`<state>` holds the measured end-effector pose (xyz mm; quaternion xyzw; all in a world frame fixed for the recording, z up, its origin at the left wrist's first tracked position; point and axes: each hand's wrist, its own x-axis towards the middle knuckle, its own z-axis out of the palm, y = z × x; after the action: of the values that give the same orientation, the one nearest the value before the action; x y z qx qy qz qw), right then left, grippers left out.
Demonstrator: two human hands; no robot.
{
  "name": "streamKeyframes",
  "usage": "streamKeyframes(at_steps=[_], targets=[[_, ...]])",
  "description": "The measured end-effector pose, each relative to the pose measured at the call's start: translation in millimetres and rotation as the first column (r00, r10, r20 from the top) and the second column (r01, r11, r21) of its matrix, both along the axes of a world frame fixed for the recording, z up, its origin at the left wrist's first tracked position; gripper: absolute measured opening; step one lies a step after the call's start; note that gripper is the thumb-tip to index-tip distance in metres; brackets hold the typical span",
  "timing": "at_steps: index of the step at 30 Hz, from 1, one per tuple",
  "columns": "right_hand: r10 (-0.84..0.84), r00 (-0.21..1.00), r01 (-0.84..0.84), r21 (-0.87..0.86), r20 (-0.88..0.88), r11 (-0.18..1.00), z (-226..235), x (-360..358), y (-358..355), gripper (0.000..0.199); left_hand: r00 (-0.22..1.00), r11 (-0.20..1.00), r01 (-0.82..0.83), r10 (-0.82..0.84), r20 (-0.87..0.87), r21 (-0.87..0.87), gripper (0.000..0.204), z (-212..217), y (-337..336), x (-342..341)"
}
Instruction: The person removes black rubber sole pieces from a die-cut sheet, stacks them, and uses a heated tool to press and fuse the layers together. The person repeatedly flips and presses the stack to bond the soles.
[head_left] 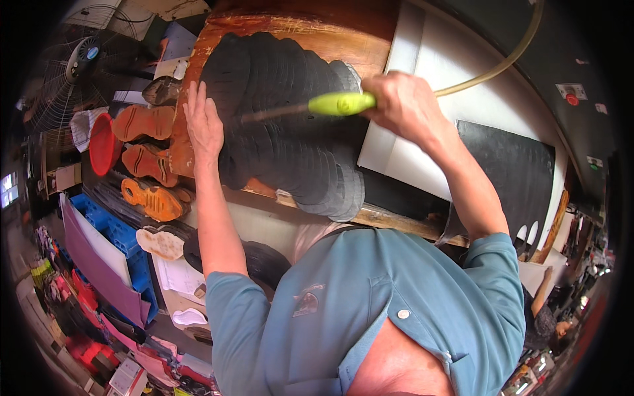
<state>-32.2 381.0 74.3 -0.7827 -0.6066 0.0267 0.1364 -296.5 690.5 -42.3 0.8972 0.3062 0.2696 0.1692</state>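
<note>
My right hand (404,105) is closed round a lime-green-handled tool (341,103). Its long thin shaft points left across a pile of thin black sole-shaped pieces (277,86), and it is slightly blurred. From behind that hand a yellowish hose (492,74) runs up to the top right; its join with the tool is hidden. The black pieces overlap in curved rows on a brown wooden board (317,30). My left hand (204,122) rests at the pile's left edge, its fingers stretched out and holding nothing.
Orange and brown shoe soles (150,165) lie left of the board, near a red bowl (104,144). A fan (82,58) stands far left, above a blue crate (122,231). A black sheet (505,168) lies right. Another person (547,317) is at lower right.
</note>
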Motion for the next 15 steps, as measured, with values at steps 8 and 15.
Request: streamKeyframes(at_steps=[8, 15], targets=[[-0.05, 0.997, 0.049, 0.005, 0.052, 0.999, -5.8, 18.7, 32.0, 0.026, 0.995, 0.974, 0.052, -0.032, 0.096, -0.222, 0.052, 3.7, 11.2, -7.8], [-0.163, 0.987, 0.16, -0.111, -0.013, 0.981, 5.2, 46.2, 24.1, 0.031, 0.994, 0.977, 0.044, -0.021, 0.109, -0.21, 0.056, -1.5, 5.3, -0.6]])
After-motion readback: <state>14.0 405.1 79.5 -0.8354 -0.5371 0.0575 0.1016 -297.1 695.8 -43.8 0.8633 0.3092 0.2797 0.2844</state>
